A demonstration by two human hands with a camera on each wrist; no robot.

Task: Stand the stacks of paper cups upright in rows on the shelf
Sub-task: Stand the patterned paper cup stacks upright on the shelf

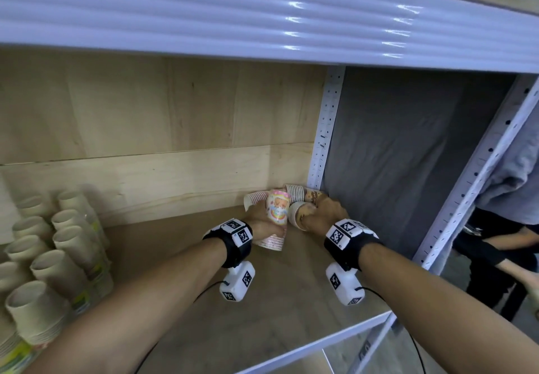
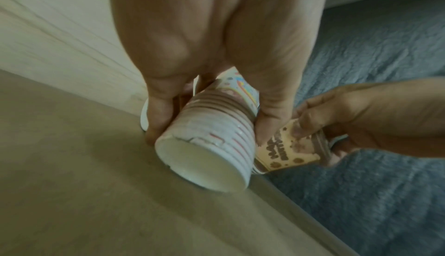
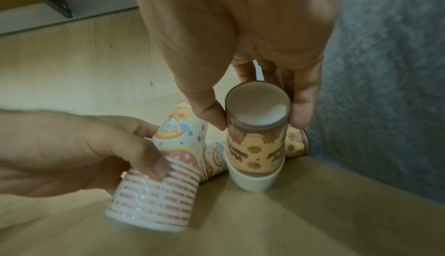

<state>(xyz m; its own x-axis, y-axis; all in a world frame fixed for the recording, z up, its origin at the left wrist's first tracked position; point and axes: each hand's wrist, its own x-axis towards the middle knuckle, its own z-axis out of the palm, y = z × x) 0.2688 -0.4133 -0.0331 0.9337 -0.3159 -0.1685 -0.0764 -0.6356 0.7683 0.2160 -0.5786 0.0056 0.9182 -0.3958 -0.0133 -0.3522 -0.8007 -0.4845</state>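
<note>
gripping 2 cup stacks (image 1: 277,213), both hands (image 1: 326,213).

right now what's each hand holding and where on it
Left hand grips the rainbow cup stack around its middle; right hand pinches the brown cup stack at its top end.

**Two cup stacks held at the back corner of the shelf**

A brown-and-tan stack of paper cups (image 3: 256,146) is gripped by the right hand (image 3: 240,41), with the thumb and fingers curled round its upper end. Its white rim end is seen touching the wooden shelf (image 3: 313,212). Just beside it, a tilted rainbow-printed stack (image 3: 173,165) with pink stripes is held by the left hand (image 3: 72,155). A further brown cup (image 3: 297,144) is seen behind. Grey fabric (image 3: 385,88) is visible along the right edge.
</note>
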